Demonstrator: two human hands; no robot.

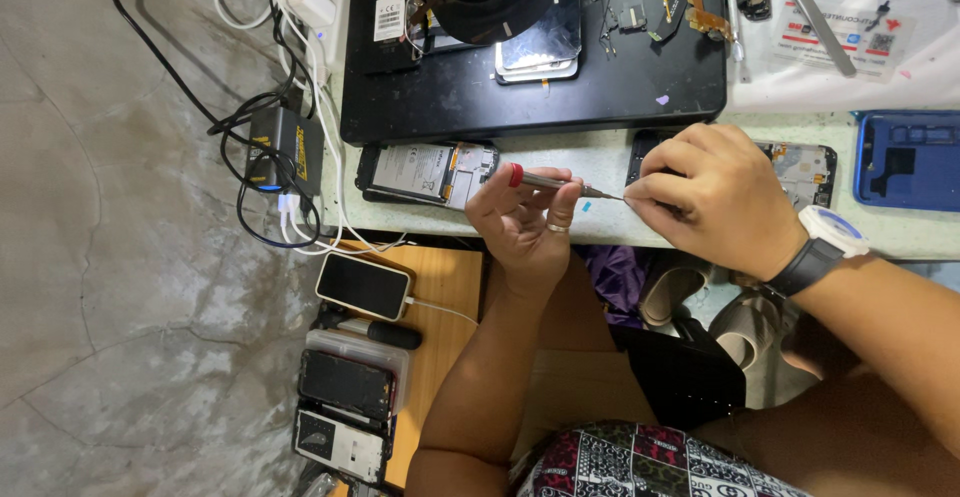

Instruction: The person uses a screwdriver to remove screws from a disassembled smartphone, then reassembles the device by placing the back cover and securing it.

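Head view: left hand [525, 219] grips a red-collared precision screwdriver [556, 183] over the bench edge. Right hand [715, 197] pinches closed at its tip. One opened phone [428, 173] lies back off, battery exposed. A second phone [800, 169] sits mostly hidden under the right hand; whatever the fingers pinch is too small to see.

Left hand [525, 219] fingers pinched; right hand [712, 197] curled.
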